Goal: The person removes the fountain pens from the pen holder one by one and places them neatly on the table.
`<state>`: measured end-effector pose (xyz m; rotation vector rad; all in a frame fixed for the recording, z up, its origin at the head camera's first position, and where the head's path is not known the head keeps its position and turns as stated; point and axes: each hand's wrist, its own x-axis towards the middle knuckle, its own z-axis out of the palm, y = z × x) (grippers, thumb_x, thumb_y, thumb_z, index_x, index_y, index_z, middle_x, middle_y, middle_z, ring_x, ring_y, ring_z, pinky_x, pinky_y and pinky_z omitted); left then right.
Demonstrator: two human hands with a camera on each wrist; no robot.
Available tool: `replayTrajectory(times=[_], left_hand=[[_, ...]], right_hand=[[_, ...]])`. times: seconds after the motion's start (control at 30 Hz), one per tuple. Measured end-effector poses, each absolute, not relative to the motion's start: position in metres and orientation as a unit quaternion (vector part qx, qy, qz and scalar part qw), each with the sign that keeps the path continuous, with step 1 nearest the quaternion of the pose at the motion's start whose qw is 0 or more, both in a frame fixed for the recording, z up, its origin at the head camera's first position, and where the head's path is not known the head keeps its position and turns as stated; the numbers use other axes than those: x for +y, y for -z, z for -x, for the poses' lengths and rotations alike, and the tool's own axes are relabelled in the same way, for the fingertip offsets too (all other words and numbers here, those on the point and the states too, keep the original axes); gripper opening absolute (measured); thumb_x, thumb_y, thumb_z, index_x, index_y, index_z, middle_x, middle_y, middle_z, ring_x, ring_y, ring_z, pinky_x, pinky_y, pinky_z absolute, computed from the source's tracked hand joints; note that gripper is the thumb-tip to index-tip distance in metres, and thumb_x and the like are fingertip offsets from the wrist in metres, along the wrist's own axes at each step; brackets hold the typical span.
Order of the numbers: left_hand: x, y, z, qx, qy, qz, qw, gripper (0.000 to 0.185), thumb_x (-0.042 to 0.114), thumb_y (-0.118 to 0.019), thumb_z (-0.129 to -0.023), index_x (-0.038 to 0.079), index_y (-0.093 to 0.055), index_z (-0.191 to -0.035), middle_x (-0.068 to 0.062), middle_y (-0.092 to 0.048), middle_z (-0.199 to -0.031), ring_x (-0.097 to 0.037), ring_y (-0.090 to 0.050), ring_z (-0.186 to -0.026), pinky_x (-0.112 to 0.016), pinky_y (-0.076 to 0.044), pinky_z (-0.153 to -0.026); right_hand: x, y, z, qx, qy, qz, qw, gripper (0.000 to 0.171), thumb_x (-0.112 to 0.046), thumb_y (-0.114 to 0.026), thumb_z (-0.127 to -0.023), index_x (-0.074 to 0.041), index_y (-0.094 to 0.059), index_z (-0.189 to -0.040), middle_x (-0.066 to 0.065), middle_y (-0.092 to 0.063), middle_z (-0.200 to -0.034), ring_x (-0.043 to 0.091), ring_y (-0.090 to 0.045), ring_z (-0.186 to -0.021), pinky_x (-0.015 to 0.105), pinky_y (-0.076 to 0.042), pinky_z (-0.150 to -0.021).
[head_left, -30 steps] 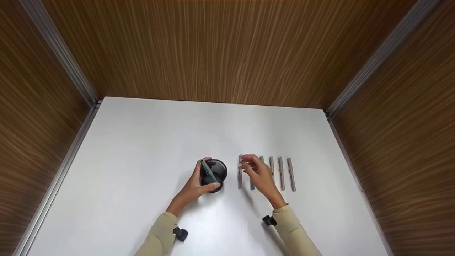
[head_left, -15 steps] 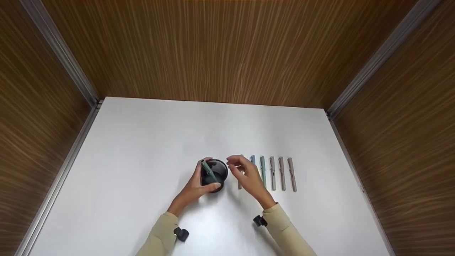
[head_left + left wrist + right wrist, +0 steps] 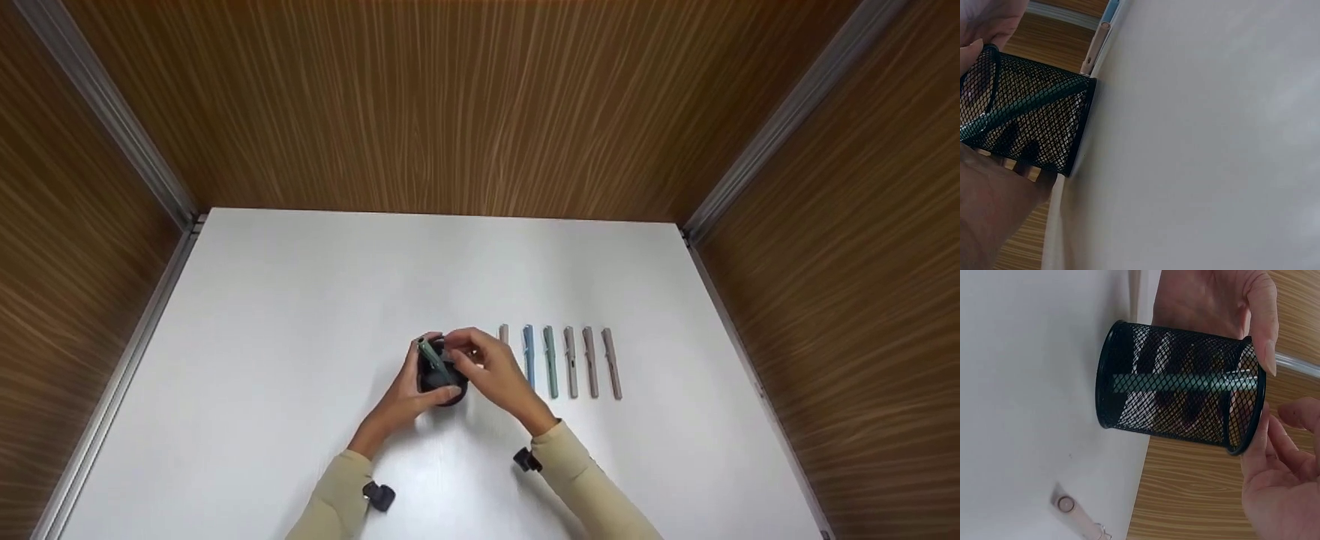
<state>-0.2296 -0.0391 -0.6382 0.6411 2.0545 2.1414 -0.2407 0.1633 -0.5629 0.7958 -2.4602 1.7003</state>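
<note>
Steadying the mesh pen cup (image 3: 448, 373) on the table (image 3: 300, 315), the left hand (image 3: 409, 394) grips its wall while the right hand (image 3: 491, 371), fingers curled empty at its rim, could tip it, spilling the green pen (image 3: 1185, 381) inside.

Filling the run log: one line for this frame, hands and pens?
left hand: grips mesh pen cup | right hand: at cup rim, hold unclear | cup: green pen inside | table: six pens in row
</note>
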Motion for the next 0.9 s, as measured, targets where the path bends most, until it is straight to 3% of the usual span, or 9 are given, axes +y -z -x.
replayTrajectory(times=[0.27,0.6,0.9], left_hand=[[-0.047,0.637,0.231,0.675,-0.706,-0.205,0.056,0.091,0.018,-0.083,-0.097,0.016,-0.026,-0.168,-0.008,-0.039,-0.168,-0.027,-0.040,-0.151,-0.054,-0.028,-0.123],[-0.059,0.639,0.230,0.678,-0.705,-0.196,0.074,0.093,0.015,-0.082,-0.098,0.018,-0.023,-0.170,-0.011,-0.043,-0.164,-0.028,-0.044,-0.149,-0.048,-0.034,-0.121],[-0.060,0.639,0.234,0.653,-0.719,-0.230,0.064,0.086,0.001,-0.077,-0.099,0.010,-0.025,-0.167,-0.013,-0.048,-0.159,-0.030,-0.048,-0.146,-0.033,-0.040,-0.117]], right_hand=[[0.149,0.559,0.246,-0.827,-0.497,-0.262,0.011,0.027,-0.006,-0.069,-0.107,-0.004,-0.071,-0.133,0.006,-0.074,-0.124,0.017,-0.072,-0.110,0.034,-0.061,-0.091],[0.126,0.551,0.248,-0.873,-0.409,-0.265,-0.030,0.035,-0.017,-0.078,-0.104,-0.009,-0.071,-0.137,0.004,-0.076,-0.127,0.018,-0.074,-0.111,0.039,-0.058,-0.096],[0.117,0.553,0.249,-0.879,-0.390,-0.276,-0.013,0.024,-0.010,-0.078,-0.103,-0.008,-0.074,-0.126,0.001,-0.078,-0.111,0.013,-0.074,-0.102,0.032,-0.059,-0.091]])
